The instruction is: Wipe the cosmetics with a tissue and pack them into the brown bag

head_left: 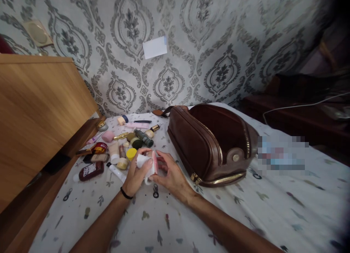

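My left hand (133, 178) is closed on a crumpled white tissue (142, 162), pressed against a small pink-edged item (155, 162). The fingers of my right hand (175, 178) close around that item from the other side. Its exact kind is hidden by my fingers and the tissue. Close by my left hand lie a yellow-lidded jar (131, 153), a small jar with a pale lid (122, 163) and a white tube (116, 172). To the right of my hands stands a brown leather toiletry bag (187, 147), unzipped at the top.
Several cosmetics spread to the left, among them a dark red bottle (91, 171), a cream tube (114, 152) and a dark green tube (144, 138). A wooden cabinet (41, 110) borders the left side. Patterned wallpaper (166, 81) rises behind the printed sheet (164, 223).
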